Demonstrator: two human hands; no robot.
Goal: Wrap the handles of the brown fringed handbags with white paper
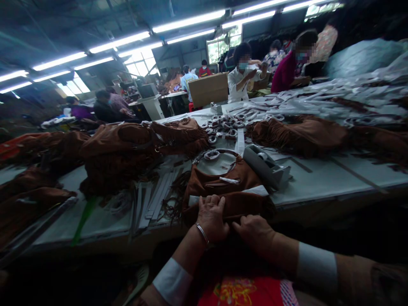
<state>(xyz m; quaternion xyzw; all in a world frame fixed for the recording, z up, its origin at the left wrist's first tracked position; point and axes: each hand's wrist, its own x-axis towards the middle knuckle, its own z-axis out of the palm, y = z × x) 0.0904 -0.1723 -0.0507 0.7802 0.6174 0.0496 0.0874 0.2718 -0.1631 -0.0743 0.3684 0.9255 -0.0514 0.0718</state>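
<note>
A brown fringed handbag (247, 205) lies on the near edge of the table, its curved handle pointing away from me. White strips show on it, one at the left and one at the right. My left hand (212, 214), with a silver bangle at the wrist, grips the bag's near side; its fingers rest over the top of the brown material. Beside it, my right hand (255, 231) is closed at the bag's near edge, fingers curled and their tips partly hidden. Against the bag's right side stands a grey tape dispenser (266, 166).
Brown fringed bags are piled at the left (117, 144) and right (302, 134). White strips (159, 197) lie left of my hands. Wrapped rings (226, 125) are heaped behind the bag. Across the table, a person in white (240, 80) and others work near a cardboard box (208, 90).
</note>
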